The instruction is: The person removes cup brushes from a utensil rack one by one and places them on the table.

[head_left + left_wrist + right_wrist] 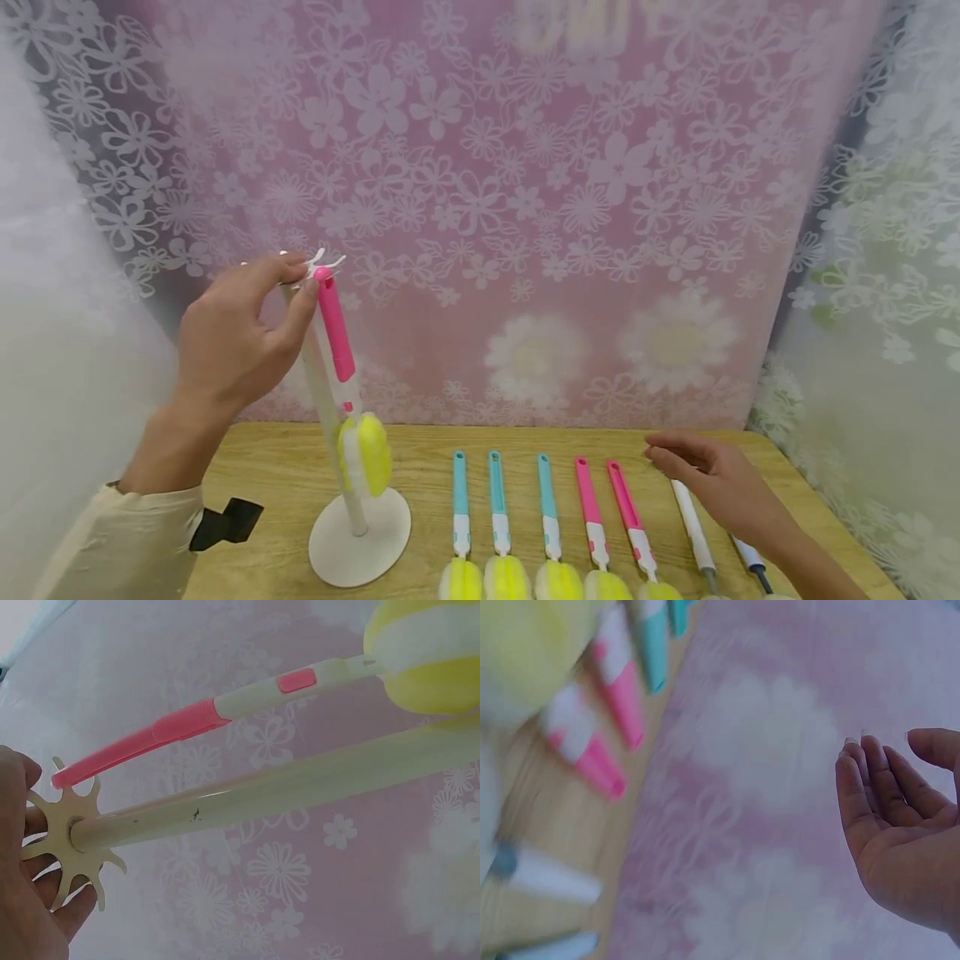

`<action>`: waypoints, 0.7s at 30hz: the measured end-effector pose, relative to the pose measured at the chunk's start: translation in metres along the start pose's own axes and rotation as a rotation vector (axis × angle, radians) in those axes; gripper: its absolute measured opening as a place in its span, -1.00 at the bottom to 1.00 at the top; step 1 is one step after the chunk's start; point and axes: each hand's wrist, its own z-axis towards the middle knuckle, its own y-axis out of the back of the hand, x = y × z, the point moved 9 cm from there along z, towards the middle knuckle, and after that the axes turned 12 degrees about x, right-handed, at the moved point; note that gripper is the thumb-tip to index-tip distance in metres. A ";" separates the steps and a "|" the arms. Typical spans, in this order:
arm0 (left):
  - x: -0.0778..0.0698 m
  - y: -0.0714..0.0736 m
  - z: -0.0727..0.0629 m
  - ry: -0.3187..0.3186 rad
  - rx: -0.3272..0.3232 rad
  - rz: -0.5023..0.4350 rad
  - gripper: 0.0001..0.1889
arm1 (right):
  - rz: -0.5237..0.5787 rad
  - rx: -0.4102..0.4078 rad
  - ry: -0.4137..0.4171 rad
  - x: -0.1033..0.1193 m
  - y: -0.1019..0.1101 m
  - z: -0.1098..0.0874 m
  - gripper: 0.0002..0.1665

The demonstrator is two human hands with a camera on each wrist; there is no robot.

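Observation:
A sponge brush with a pink handle (337, 337) hangs by its end from a hook of a cream stand (277, 791), yellow-and-white sponge head down. My left hand (236, 337) grips the stand's star-shaped hook top (69, 814), fingers curled about the hooks on the side away from the brush. Over the table's right part, my right hand (738, 492) is held with relaxed fingers and nothing in it. Below it lie a white-handled brush (692, 521) and another pale-handled brush (747, 552), partly hidden by the hand.
Along the wooden table (262, 467) lie three teal-handled sponge brushes, one of them a teal brush (461, 492), and two pink ones, including a pink brush (588, 500). The stand's round base (337, 558) rests left of them. A flowered curtain (525, 208) hangs behind.

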 end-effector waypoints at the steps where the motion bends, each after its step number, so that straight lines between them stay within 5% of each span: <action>1: 0.001 0.000 -0.001 0.004 -0.005 -0.005 -0.67 | 0.015 0.011 0.022 0.011 -0.008 0.005 -0.47; 8: 0.002 0.002 -0.001 0.002 -0.020 0.002 -0.66 | 0.139 0.079 0.174 0.080 -0.068 0.045 -0.53; 13: 0.002 -0.002 -0.001 0.024 0.002 0.002 -0.66 | 0.147 0.074 0.314 0.124 -0.107 0.086 -0.59; 21: 0.002 -0.002 0.003 0.006 -0.028 0.008 -0.66 | 0.226 0.052 0.429 0.190 -0.156 0.131 -0.55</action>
